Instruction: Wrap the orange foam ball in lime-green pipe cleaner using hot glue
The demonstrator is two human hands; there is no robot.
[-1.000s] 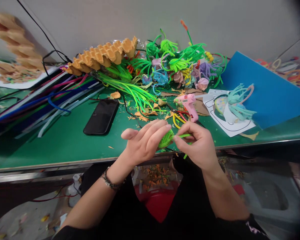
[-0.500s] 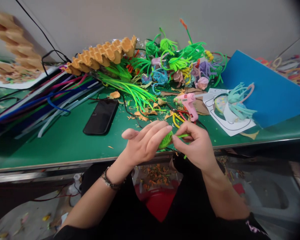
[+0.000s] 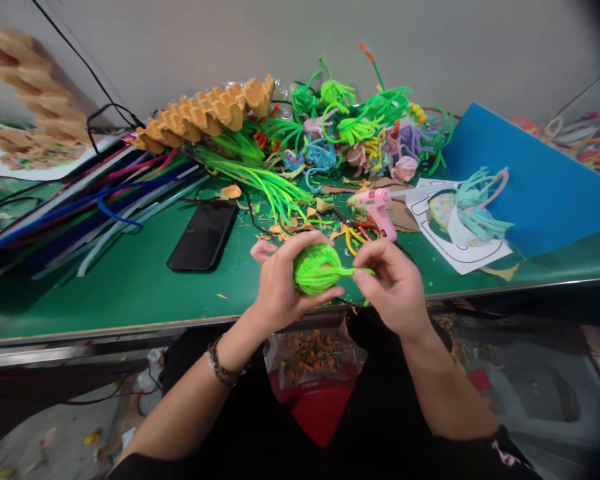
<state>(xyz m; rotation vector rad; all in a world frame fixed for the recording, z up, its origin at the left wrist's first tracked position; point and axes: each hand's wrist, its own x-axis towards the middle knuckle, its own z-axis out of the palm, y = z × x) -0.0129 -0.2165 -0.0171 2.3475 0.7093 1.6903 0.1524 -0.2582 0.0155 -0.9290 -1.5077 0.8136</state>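
A bright green ball of wound pipe cleaner (image 3: 316,269) rests in my left hand (image 3: 279,283), held between the thumb and fingers. From its right side stretch green pipe cleaner ends (image 3: 347,271), which my right hand (image 3: 393,288) pinches between thumb and fingertips. Both hands are just above the table's front edge. Beyond them lie yellow-handled pliers (image 3: 351,241) and a pink hot glue gun (image 3: 379,208). Part of the ball is hidden by my left fingers.
A black phone (image 3: 203,235) lies left of my hands. Loose green pipe cleaners (image 3: 265,183), an orange egg tray (image 3: 205,113) and finished pipe cleaner figures (image 3: 360,127) fill the back. A blue board (image 3: 535,187) leans at right, beside printed paper (image 3: 460,247).
My left hand has turned, and its fingers now wrap the ball, showing more of it. My right hand keeps its pinch and has barely moved.
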